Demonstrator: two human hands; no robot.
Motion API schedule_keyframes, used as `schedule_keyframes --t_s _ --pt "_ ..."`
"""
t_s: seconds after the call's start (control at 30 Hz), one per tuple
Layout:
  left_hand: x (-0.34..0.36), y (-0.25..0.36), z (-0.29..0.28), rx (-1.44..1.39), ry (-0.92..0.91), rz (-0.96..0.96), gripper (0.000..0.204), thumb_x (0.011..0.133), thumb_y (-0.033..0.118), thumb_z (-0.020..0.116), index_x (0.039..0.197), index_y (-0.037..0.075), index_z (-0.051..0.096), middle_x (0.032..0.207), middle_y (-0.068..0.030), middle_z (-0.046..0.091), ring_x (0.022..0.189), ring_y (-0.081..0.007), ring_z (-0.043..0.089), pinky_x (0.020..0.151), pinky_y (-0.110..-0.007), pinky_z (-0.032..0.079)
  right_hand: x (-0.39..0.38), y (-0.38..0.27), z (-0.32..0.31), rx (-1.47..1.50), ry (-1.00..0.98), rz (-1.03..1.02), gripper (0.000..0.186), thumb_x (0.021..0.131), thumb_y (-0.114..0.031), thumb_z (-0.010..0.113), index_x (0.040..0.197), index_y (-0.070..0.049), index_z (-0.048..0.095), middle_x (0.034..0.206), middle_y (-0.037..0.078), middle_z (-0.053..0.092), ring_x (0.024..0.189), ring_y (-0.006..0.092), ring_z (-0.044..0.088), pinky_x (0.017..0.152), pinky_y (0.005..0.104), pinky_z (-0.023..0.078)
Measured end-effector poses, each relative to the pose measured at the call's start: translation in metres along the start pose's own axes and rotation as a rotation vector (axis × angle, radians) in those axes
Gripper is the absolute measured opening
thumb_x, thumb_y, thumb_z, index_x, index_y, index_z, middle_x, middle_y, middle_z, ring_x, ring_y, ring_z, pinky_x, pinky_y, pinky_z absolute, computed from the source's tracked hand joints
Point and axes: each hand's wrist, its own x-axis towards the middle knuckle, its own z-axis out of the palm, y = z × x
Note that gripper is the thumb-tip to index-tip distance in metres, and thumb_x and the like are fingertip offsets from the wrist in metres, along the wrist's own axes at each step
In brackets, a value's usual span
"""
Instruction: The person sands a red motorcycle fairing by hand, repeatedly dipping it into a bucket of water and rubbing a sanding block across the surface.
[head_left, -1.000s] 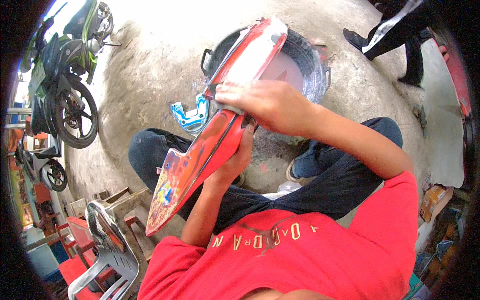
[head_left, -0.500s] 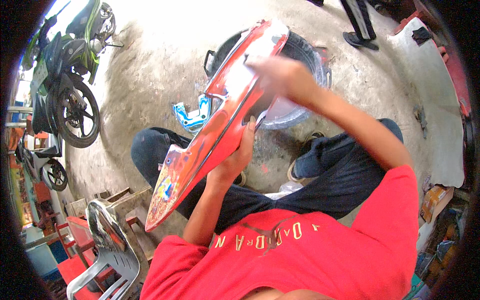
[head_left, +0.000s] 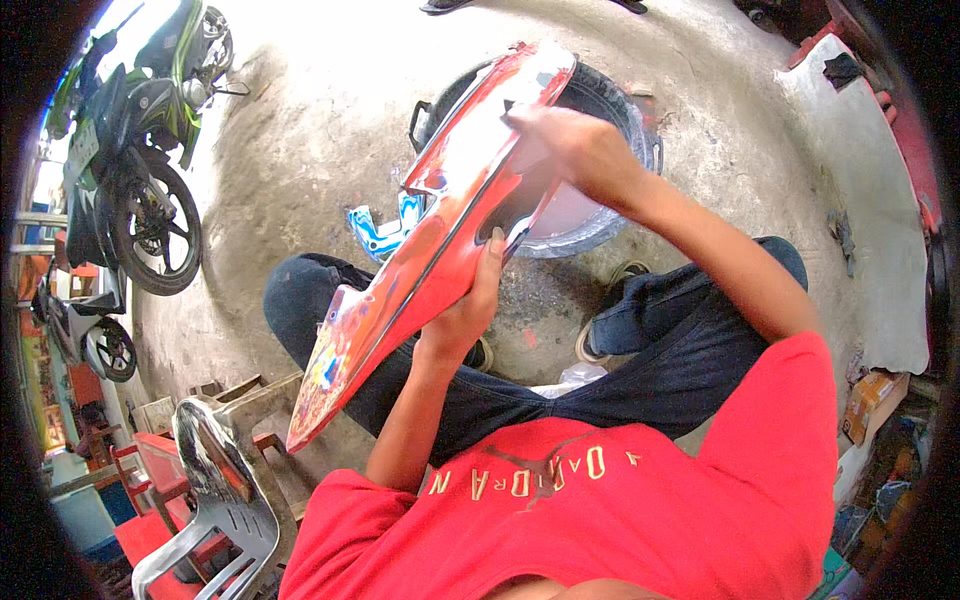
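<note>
A long, pointed motorcycle fairing panel, red with worn, multicoloured patches, lies slantwise in front of me. My left hand is closed around its near right edge, the thumb up on its face. Farther up, my right hand bends its fingers down onto the panel's pale, shiny upper part. A small dark piece sticks out from those fingertips; I cannot tell exactly what it is. Beneath the panel's far end stands a round black tub holding cloudy liquid.
A blue-and-white plastic part sits left of the tub. Two motorcycles stand at the left, with a grey plastic chair nearer me. To the right are a pale sheet and a cardboard box. My crossed legs are below the panel.
The panel's near tip has shifted slightly left and up. My right hand has moved a little right and looks less blurred. Another person's leg has left the far right; dark footwear shows at the top.
</note>
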Motion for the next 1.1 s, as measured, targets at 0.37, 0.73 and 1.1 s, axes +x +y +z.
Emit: schedule_keyframes --t_s 0.37,0.73,1.1 --pt "0.005 0.007 -0.005 -0.05 0.036 0.088 0.022 0.096 0.014 0.073 0.113 -0.001 0.071 0.109 -0.0105 0.075 0.095 -0.0201 0.072 0.082 -0.033 0.055 -0.007 -0.034 0.011 -0.079 0.067 -0.138 0.04 0.091 -0.013 0.06 0.128 -0.002 0.065 0.129 0.017 0.07 0.118 0.0292 0.07 0.102 0.0401 0.055" --pt "0.0 -0.005 -0.002 -0.354 0.076 0.023 0.023 0.096 0.012 0.073 0.114 -0.001 0.07 0.106 -0.0106 0.075 0.093 -0.0194 0.072 0.082 -0.034 0.056 -0.005 -0.069 -0.002 0.083 0.027 -0.23 0.04 0.093 -0.013 0.058 0.13 -0.001 0.064 0.132 0.02 0.067 0.121 0.031 0.068 0.104 0.0418 0.054" --pt "0.005 0.026 -0.013 -0.152 -0.027 0.008 0.024 0.098 0.009 0.07 0.118 -0.004 0.068 0.111 -0.0139 0.075 0.101 -0.0216 0.072 0.087 -0.036 0.057 -0.004 0.007 0.007 0.018 -0.062 0.071 0.042 0.094 -0.015 0.06 0.135 -0.007 0.062 0.13 0.016 0.069 0.116 0.031 0.069 0.098 0.0415 0.056"
